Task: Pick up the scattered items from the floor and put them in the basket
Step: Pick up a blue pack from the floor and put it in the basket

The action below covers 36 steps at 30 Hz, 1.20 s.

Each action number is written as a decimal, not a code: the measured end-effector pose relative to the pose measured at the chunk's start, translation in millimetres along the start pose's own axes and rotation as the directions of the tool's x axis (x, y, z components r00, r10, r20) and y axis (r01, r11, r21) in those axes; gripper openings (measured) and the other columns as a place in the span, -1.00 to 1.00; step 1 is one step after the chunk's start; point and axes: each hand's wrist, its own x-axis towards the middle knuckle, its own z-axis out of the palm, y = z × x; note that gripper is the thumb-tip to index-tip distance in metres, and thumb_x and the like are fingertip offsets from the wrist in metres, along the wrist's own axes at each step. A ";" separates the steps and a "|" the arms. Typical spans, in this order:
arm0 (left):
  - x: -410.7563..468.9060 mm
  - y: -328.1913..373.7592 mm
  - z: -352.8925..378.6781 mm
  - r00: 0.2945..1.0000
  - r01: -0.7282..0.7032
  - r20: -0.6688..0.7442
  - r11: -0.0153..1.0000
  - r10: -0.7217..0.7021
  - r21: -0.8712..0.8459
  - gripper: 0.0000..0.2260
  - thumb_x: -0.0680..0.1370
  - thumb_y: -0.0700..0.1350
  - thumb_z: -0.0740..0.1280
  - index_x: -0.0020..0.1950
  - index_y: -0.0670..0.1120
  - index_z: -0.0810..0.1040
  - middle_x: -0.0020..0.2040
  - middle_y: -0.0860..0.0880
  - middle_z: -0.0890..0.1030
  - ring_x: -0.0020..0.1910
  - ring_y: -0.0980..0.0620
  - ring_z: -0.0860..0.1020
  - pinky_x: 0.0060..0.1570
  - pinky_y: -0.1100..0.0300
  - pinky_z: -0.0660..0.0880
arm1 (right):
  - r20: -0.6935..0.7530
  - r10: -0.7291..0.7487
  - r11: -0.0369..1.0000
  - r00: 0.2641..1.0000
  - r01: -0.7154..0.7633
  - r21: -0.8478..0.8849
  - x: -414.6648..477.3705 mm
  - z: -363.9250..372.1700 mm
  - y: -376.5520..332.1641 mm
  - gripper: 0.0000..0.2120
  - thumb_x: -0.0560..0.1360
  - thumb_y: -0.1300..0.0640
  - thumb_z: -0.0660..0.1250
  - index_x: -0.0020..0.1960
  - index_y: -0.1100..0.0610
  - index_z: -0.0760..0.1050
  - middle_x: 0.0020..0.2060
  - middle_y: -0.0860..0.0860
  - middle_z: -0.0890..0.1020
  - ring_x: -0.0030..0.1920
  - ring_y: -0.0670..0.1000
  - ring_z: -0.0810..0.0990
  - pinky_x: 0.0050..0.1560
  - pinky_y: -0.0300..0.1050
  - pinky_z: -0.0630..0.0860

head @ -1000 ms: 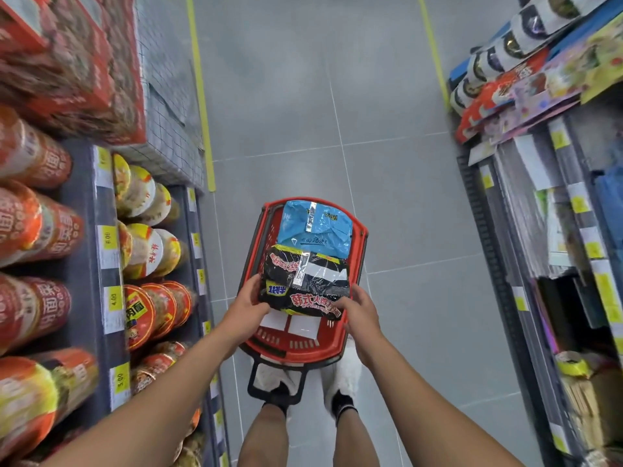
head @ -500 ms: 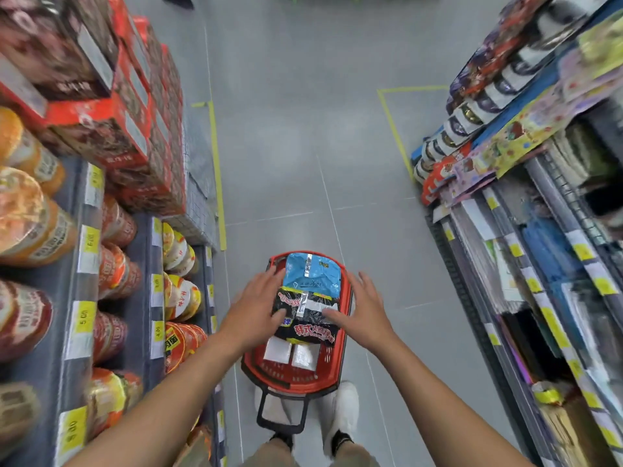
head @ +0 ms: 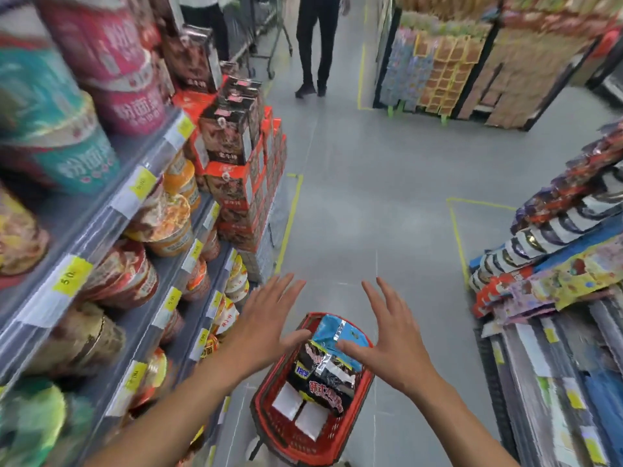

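Your red basket (head: 268, 424) stands on the grey floor (head: 371, 214), and both your hands are over its far end, holding nothing. Your left hand (head: 266, 326) is spread wide above the basket's left rim with its fingers straight. Your right hand (head: 392, 335) is splayed the same way above the right rim. Both thumbs point inward over the blue packet (head: 332, 332), but the blur makes it hard to tell whether either one touches it. That blue packet lies at the far end of the basket. A black packet (head: 320, 375) lies in the middle, partly under it, and two white packets (head: 288, 401) sit at the near end. Left of the basket is a shelf of cup noodles (head: 161, 227), and right of it a rack of flat packets (head: 539, 264). Well beyond the basket, another person (head: 313, 45) stands in the aisle.
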 end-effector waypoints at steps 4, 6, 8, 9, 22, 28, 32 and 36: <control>-38.5 16.6 4.0 0.981 0.165 -0.101 0.986 -0.167 -0.034 -0.18 0.51 0.44 0.13 0.65 0.14 -0.09 0.67 0.04 -0.01 0.65 0.00 -0.08 0.56 -0.15 0.11 | 0.088 -0.154 0.988 0.984 0.151 0.039 6.7 -6.4 4.6 0.06 0.27 -0.57 0.26 0.64 -0.24 -0.02 0.65 -0.12 -0.01 0.63 0.03 0.02 0.60 0.14 0.13; -62.8 31.4 7.4 0.956 0.244 -0.150 0.967 -0.253 -0.077 -0.17 0.52 0.38 0.24 0.65 0.15 -0.09 0.67 0.07 -0.01 0.64 0.03 -0.07 0.58 -0.11 0.08 | 0.141 -0.246 0.969 0.959 0.245 0.025 7.2 -5.0 6.1 0.05 0.28 -0.60 0.25 0.64 -0.24 -0.01 0.65 -0.10 0.02 0.62 0.05 0.06 0.58 0.16 0.16; -88.6 48.3 11.6 0.914 0.340 -0.193 0.934 -0.356 -0.113 -0.16 0.53 0.34 0.30 0.64 0.20 -0.12 0.67 0.10 -0.05 0.64 0.07 -0.11 0.61 -0.05 -0.02 | 0.191 -0.335 0.940 0.923 0.340 0.005 5.2 -4.2 2.9 0.06 0.28 -0.62 0.21 0.64 -0.20 0.00 0.65 -0.09 0.01 0.62 0.05 0.07 0.58 0.14 0.16; -102.5 57.9 13.3 0.889 0.393 -0.200 0.911 -0.411 -0.127 -0.16 0.54 0.34 0.30 0.64 0.22 -0.15 0.66 0.13 -0.09 0.63 0.10 -0.14 0.61 -0.02 -0.07 | 0.220 -0.376 0.923 0.900 0.386 -0.001 2.7 -4.6 -0.5 0.07 0.28 -0.62 0.20 0.65 -0.19 0.00 0.66 -0.09 0.00 0.62 0.05 0.07 0.58 0.12 0.14; -353.5 164.4 37.9 0.334 0.786 -0.465 0.515 -0.820 -0.343 -0.17 0.51 0.43 0.23 0.63 0.26 -0.16 0.65 0.21 -0.15 0.61 0.17 -0.19 0.60 0.04 -0.04 | 0.465 -0.806 0.495 0.367 0.848 0.189 -112.8 50.9 -133.8 0.10 0.25 -0.70 0.10 0.64 -0.24 -0.12 0.62 -0.22 -0.12 0.65 -0.05 -0.13 0.62 0.16 0.00; -508.5 257.1 71.3 -0.007 0.846 -0.511 0.267 -0.860 -0.461 -0.18 0.54 0.40 0.24 0.64 0.23 -0.14 0.65 0.20 -0.12 0.62 0.17 -0.18 0.60 -0.02 0.00 | 0.540 -0.841 0.241 0.044 0.923 0.300 -258.6 88.9 -195.0 0.12 0.21 -0.65 0.07 0.65 -0.21 -0.10 0.66 -0.14 -0.08 0.65 -0.03 -0.11 0.63 0.06 -0.05; -617.1 348.8 110.3 -0.226 0.845 -0.512 0.095 -0.829 -0.527 -0.19 0.51 0.42 0.22 0.63 0.25 -0.11 0.65 0.17 -0.03 0.63 0.12 -0.10 0.58 -0.09 0.09 | 0.540 -0.825 0.089 -0.168 0.905 0.416 -390.6 112.0 -213.3 0.12 0.22 -0.61 0.10 0.66 -0.16 -0.04 0.66 -0.09 -0.02 0.64 -0.01 -0.06 0.62 0.07 -0.02; -698.0 440.3 145.7 -0.408 0.811 -0.483 -0.065 -0.775 -0.581 -0.20 0.50 0.44 0.19 0.63 0.27 -0.10 0.66 0.11 0.03 0.64 0.07 0.00 0.56 -0.06 0.15 | 0.504 -0.788 -0.036 -0.354 0.843 0.536 -509.1 132.7 -212.2 0.09 0.27 -0.61 0.19 0.66 -0.15 0.01 0.65 -0.10 0.03 0.64 0.00 0.00 0.62 0.13 0.07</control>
